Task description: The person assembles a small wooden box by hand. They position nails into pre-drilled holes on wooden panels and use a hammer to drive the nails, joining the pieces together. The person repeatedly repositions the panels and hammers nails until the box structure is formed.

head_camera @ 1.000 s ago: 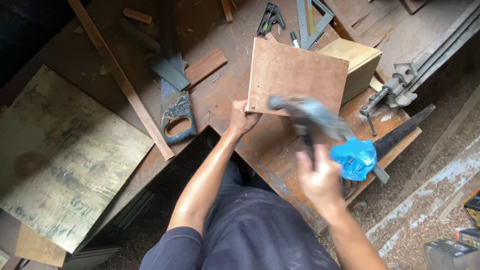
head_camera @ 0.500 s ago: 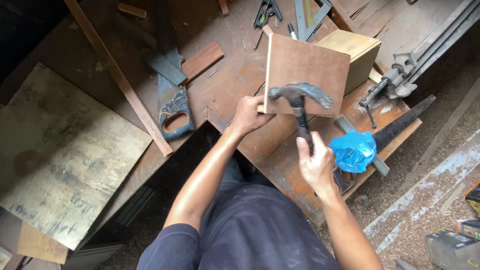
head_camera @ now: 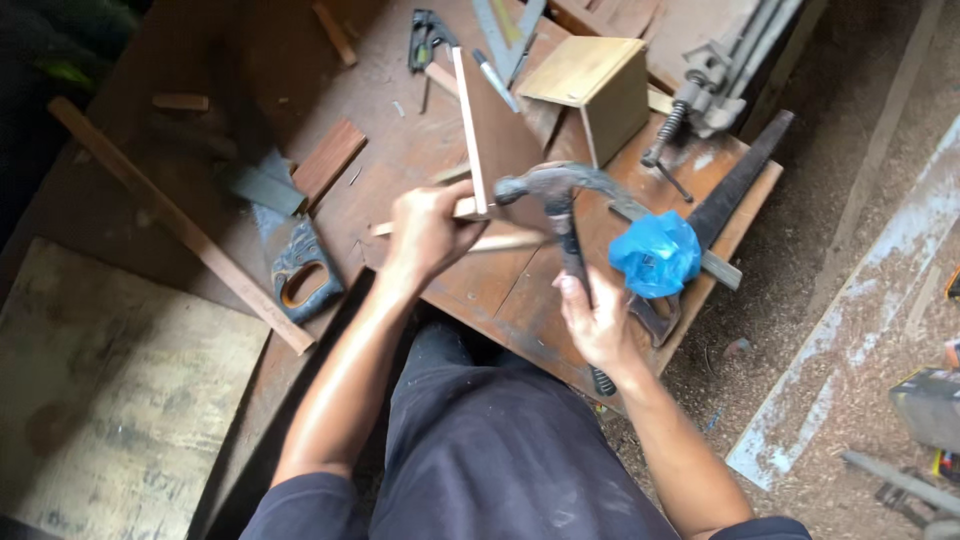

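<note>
In the head view, a thin reddish wooden panel (head_camera: 495,135) is stood on edge on the brown wooden surface (head_camera: 420,160), and everything else is placed from it. The panel's near lower end is gripped by the left hand (head_camera: 428,232), whose fingers are curled closed around it together with a pale thin strip (head_camera: 500,241) lying across beneath. Just right of the panel, a claw hammer (head_camera: 560,200) is held by its dark handle in the closed right hand (head_camera: 598,322), the steel head hanging level with the panel's lower end and very close to it; whether metal meets wood cannot be told. Right of the hammer, a crumpled blue plastic bag (head_camera: 655,254) is seen on the surface. Beyond the panel, to its upper right, a pale open wooden box (head_camera: 592,88) is set, with a metal bar clamp (head_camera: 700,95) farther right. Well to the left of the panel a handsaw (head_camera: 300,275) lies flat beside a long wooden batten (head_camera: 180,225), and a short reddish block (head_camera: 328,160) is found between saw and panel
</note>
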